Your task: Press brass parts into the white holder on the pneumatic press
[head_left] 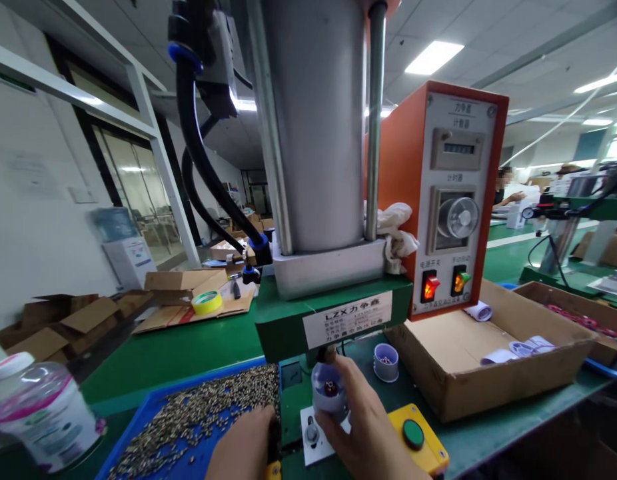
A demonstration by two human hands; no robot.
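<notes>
My right hand (363,433) grips a small lilac plastic cup (328,392) with a dark red part inside, held under the ram of a green press (333,313) and above a white fixture plate (313,437). My left hand (243,447) rests at the edge of a blue tray (138,427) filled with several small metal pins (208,413); it seems to hold a dark tool with a yellow end (273,460). A second lilac cup (386,362) stands on the green bench just right of the press base.
A yellow box with a green push button (416,437) sits by my right wrist. An orange control box (448,200) is on the press. A cardboard box (493,360) holds white cups. A plastic bottle (38,413) stands at left. Flattened cartons and yellow tape (207,302) lie behind.
</notes>
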